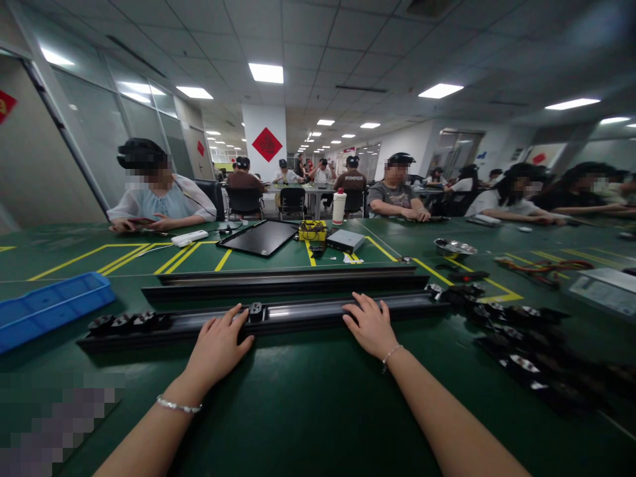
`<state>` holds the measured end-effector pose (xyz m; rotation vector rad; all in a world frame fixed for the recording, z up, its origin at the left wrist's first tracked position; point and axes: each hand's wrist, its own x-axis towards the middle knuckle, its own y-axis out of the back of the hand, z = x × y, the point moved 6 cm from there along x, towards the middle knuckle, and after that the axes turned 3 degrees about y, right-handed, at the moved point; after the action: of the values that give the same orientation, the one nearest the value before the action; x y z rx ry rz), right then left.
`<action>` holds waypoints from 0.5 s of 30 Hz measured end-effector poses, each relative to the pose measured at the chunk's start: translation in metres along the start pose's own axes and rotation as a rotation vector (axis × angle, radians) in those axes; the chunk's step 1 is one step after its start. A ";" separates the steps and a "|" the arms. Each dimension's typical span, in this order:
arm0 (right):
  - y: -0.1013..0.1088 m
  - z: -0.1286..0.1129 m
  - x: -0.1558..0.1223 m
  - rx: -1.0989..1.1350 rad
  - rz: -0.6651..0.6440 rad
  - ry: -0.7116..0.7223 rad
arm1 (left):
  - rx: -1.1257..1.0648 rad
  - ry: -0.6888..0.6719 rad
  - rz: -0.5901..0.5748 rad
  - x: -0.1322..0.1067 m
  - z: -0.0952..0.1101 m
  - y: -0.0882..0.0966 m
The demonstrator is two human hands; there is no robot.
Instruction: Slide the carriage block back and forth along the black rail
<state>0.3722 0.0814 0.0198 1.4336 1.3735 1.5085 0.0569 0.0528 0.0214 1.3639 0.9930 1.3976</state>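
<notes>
My left hand [216,341] rests with fingers loosely spread on a black channel rail [303,311] across the middle of the frame, just beside a small black socket module [256,312]; I can't tell whether I touch it. My right hand [370,326] lies splayed on the same rail, right of centre, clasping nothing, probably to steady its length. A row of modules [122,322] sits at the rail's left end; a loose heap of parts [521,361] spreads at right, presumably for easy reach. Further rails [293,289] lie roughly parallel just behind, likely out of my way.

The dark green tabletop [308,411] carries yellow lines [68,263], with a blue plastic tray [54,322] at the left edge. Beyond, a red diamond decoration [267,144] hangs on a white column, upper centre.
</notes>
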 end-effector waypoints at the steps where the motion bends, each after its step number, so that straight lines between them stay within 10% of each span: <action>1: 0.000 0.000 0.000 0.002 0.000 0.000 | 0.005 0.002 -0.001 0.000 0.000 0.001; 15: -0.001 0.000 0.001 -0.029 -0.005 0.002 | 0.029 0.027 -0.055 0.000 0.006 0.008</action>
<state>0.3714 0.0822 0.0189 1.4096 1.3499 1.5212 0.0619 0.0509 0.0298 1.3326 1.0641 1.3683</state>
